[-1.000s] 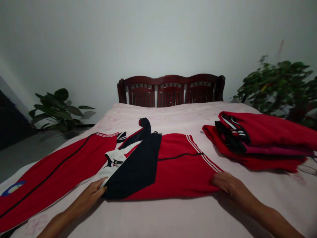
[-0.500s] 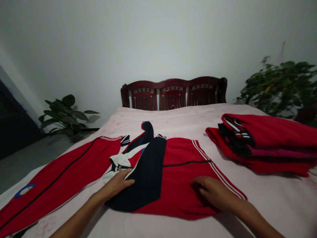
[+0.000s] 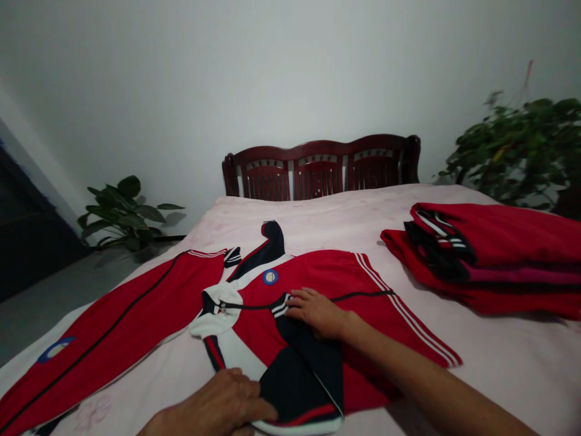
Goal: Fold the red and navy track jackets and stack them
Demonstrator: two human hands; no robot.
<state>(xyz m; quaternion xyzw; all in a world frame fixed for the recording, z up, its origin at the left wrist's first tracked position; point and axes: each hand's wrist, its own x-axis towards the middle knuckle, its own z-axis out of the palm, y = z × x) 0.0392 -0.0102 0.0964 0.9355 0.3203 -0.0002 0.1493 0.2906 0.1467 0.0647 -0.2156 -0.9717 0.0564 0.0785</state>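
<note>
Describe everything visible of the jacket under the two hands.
The jacket is red, white and dark navy, apparently soft cloth, lying front up on the pale pink bedcover, white collar left, striped hem right. A dark zip runs down its front, with a round blue-edged badge beside it. One dark sleeve stretches toward the headboard; the other folds across the front. The right hand rests on its striped cuff; the left hand touches the near edge.

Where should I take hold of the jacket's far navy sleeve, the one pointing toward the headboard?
Probably at its curled cuff end, coming down from above and pinching across the narrow width. The far sleeve lies on the bed with that end free, while its other end joins the jacket. The right hand is at the other cuff.
</note>
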